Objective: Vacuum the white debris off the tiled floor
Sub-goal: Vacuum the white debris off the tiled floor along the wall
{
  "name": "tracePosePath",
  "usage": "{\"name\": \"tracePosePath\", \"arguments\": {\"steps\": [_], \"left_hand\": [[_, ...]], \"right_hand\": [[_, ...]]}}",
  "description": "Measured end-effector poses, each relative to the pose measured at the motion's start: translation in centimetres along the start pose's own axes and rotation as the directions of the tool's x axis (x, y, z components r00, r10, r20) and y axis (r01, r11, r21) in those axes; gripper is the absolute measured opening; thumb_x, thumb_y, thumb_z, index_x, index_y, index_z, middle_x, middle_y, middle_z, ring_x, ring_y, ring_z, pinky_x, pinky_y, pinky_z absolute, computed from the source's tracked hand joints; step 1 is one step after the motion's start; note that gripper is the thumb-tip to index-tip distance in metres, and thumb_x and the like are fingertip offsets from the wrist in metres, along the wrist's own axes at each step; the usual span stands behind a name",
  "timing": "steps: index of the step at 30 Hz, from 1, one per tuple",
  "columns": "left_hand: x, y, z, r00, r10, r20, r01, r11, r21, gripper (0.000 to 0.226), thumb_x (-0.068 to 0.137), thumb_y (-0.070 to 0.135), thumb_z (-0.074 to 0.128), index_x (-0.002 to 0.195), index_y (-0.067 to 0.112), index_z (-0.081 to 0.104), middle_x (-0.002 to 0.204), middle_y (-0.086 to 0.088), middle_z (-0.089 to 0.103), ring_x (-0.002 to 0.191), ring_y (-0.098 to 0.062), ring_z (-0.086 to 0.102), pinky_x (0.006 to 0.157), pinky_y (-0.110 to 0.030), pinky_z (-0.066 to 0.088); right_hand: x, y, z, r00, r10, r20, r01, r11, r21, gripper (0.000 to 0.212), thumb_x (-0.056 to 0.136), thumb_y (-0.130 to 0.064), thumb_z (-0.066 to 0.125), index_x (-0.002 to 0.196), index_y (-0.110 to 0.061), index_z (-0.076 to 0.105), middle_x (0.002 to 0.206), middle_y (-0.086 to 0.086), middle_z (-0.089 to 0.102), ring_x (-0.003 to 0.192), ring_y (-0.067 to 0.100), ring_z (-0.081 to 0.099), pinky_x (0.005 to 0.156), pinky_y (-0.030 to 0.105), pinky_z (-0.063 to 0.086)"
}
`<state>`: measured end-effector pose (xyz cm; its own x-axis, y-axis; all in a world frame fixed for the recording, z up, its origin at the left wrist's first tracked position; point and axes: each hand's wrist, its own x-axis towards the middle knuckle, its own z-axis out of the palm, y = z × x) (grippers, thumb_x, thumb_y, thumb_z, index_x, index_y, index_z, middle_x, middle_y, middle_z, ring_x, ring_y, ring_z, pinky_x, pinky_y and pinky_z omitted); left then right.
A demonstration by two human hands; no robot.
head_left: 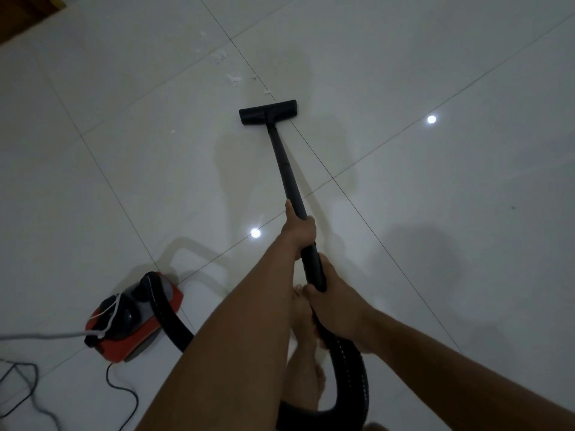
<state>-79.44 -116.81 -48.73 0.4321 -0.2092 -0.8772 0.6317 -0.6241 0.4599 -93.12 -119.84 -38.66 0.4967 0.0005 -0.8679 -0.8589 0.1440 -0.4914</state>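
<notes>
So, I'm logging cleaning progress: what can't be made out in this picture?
Head view only:
- The white debris: small, pale on the pale tiled floor; its full extent is unclear.
- Floor under the floor head: hidden by the head itself.
- The hose: partly behind the left forearm, cut by the bottom edge.
- The brown object, top left: cut off by the corner.
- Fingers of the right hand: wrapped behind the wand.

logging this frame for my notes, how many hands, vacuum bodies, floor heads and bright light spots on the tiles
hands: 2, left hand and right hand, both gripping the wand
red vacuum body: 1
black floor head: 1
light spots: 2
total: 6
</notes>
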Motion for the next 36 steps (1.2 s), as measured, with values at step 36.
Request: {"name": "tracePosePath", "arguments": {"steps": [36], "left_hand": [[9.6,13.5,-0.5,0.989,-0.019,-0.144,-0.004,0.986,-0.164,0.073,0.105,0.025,0.039,0.155,0.038,-0.013,0.144,-0.008,0.041,0.091,-0.019,0.053,0.081,-0.037,0.046]], "right_hand": [[8.7,-12.7,-11.3,0.986,-0.073,0.147,0.109,0.961,-0.255,0.068,0.107,-0.023,0.048,0.158,-0.044,0.009,0.104,0.004,0.062,0.06,0.009,0.059,0.058,0.022,0.053]]}}
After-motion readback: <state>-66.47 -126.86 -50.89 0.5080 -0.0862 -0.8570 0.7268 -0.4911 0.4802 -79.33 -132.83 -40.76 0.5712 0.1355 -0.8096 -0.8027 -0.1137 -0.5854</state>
